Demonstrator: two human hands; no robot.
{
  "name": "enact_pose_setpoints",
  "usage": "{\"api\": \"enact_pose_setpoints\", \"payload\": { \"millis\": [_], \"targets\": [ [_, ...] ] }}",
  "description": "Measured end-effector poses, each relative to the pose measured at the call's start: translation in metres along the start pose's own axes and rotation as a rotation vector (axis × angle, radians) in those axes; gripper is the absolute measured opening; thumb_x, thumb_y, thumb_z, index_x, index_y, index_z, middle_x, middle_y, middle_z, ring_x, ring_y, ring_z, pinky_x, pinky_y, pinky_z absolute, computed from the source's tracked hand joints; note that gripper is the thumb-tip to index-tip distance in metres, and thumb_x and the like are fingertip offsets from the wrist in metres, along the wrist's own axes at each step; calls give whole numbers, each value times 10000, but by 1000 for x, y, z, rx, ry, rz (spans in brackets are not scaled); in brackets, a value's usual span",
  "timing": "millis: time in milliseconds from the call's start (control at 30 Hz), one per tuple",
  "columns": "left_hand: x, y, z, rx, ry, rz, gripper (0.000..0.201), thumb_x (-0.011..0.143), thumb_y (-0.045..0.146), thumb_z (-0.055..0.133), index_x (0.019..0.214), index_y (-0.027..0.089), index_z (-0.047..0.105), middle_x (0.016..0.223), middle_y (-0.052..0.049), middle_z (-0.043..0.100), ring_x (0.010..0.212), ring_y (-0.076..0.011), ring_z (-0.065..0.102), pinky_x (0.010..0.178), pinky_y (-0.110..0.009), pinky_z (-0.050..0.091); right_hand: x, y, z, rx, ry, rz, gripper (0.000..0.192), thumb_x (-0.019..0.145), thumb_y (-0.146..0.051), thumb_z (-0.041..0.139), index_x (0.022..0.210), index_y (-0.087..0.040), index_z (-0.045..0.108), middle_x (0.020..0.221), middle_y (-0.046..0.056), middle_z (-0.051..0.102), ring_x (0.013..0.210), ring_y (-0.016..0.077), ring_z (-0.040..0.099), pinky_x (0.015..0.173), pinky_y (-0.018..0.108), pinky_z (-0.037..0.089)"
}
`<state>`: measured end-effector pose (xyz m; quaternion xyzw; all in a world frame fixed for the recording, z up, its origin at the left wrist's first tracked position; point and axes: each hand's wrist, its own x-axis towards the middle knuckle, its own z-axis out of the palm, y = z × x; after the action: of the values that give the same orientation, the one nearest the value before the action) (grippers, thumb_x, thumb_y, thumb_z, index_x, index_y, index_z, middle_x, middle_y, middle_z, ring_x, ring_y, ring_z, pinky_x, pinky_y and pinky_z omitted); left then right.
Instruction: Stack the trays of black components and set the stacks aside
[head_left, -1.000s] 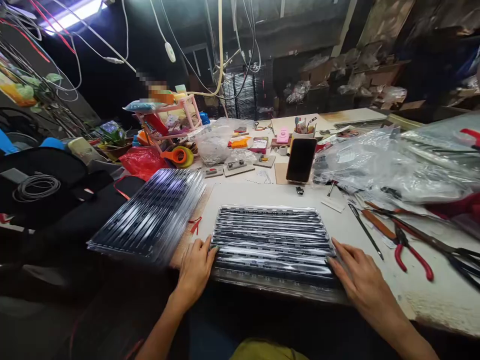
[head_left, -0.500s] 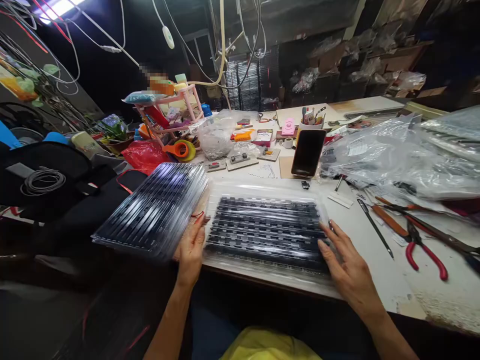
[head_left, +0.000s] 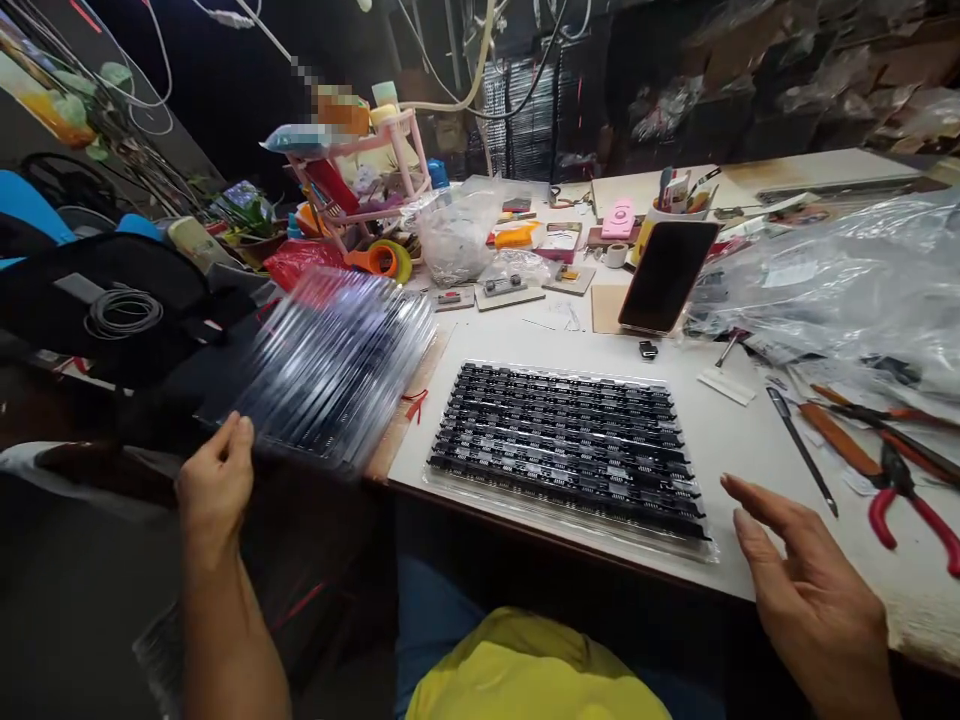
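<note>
While the left hand (head_left: 216,482) grips the near edge of a clear cover tray (head_left: 334,365), held tilted and motion-blurred over the stack at the surface's (head_left: 757,455) left end, the right hand (head_left: 810,590) hovers released, fingers spread, touching nothing. Uncovered tray of black parts (head_left: 570,445) lies flat just left of the right hand, at the near edge, apart from both hands. Red pliers (head_left: 911,495) and a thin probe (head_left: 801,450) lie just beyond the right hand; phone (head_left: 666,275) leans farther back. My read: step in hand is getting the cover clear of the loaded tray. Next move calls for seating that cover squarely on the stack, keeping the right hand off the loose parts.
</note>
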<state>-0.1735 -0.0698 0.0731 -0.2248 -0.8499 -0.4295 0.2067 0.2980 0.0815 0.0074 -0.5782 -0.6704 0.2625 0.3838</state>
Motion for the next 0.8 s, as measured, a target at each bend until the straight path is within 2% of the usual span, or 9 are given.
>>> {"api": "enact_pose_setpoints", "payload": {
  "millis": [67, 133, 200, 233, 300, 367, 500, 633, 800],
  "targets": [
    [-6, 5, -2, 86, -24, 1, 384, 744, 400, 637, 1042, 168, 704, 605, 3, 567, 770, -245, 590, 888, -488, 436, -4, -2, -1, -26, 23, -1, 327, 862, -473, 426, 1151, -388, 552, 1189, 22, 565, 1109, 327, 530, 499, 354, 499],
    [-24, 21, -3, 145, 53, 46, 444, 777, 404, 596, 1137, 152, 660, 668, -24, 570, 865, -278, 589, 928, -474, 416, -10, -5, -3, -30, 46, 9, 300, 875, -440, 436, 1118, -328, 573, 1166, 48, 588, 1072, 288, 552, 468, 312, 469],
    [-53, 40, 0, 133, 137, 160, 426, 818, 404, 545, 1155, 166, 652, 764, -48, 600, 874, -257, 593, 905, -405, 443, -16, -4, -4, -24, 57, 38, 290, 892, -410, 432, 1108, -278, 573, 1153, 71, 601, 1056, 259, 561, 490, 291, 463],
    [-70, 48, 4, 43, 99, 217, 391, 854, 400, 494, 1135, 188, 664, 807, -53, 619, 852, -234, 595, 892, -381, 451, -18, -2, -4, -23, 57, 44, 291, 900, -398, 426, 1111, -260, 572, 1153, 81, 604, 1055, 251, 561, 517, 290, 468],
    [-105, 59, 14, -116, -185, 306, 371, 868, 399, 487, 1144, 213, 650, 882, -57, 649, 863, -222, 597, 930, -379, 425, -22, 3, -1, -49, 57, 1, 292, 912, -375, 416, 1123, -246, 572, 1143, 84, 618, 1057, 241, 561, 639, 317, 491],
    [-133, 63, 27, -202, -381, 363, 383, 874, 383, 490, 1201, 219, 604, 1018, -76, 656, 996, -238, 577, 1001, -389, 368, -23, 9, 5, -114, 55, -105, 295, 920, -352, 411, 1143, -244, 571, 1125, 74, 636, 1060, 238, 561, 798, 373, 468],
    [-157, 62, 52, -268, -625, 281, 447, 892, 406, 445, 1291, 220, 519, 1227, -97, 592, 1186, -244, 488, 1050, -388, 322, -21, 16, 14, -237, 49, -239, 343, 929, -334, 399, 1229, -238, 533, 1137, 80, 637, 1074, 243, 557, 887, 422, 410],
    [-156, 57, 63, -303, -747, 92, 472, 894, 434, 433, 1318, 235, 496, 1331, -65, 535, 1265, -230, 435, 1096, -359, 260, -22, 16, 15, -254, 51, -229, 371, 932, -342, 390, 1267, -241, 513, 1143, 93, 626, 1088, 246, 549, 903, 432, 404],
    [-158, 50, 65, -355, -726, 20, 463, 880, 458, 463, 1284, 243, 533, 1301, -44, 568, 1256, -223, 452, 1092, -338, 271, -23, 11, 16, -172, 81, -135, 329, 916, -332, 425, 1202, -234, 554, 1124, 86, 641, 1045, 232, 575, 899, 406, 415]
  ]
}}
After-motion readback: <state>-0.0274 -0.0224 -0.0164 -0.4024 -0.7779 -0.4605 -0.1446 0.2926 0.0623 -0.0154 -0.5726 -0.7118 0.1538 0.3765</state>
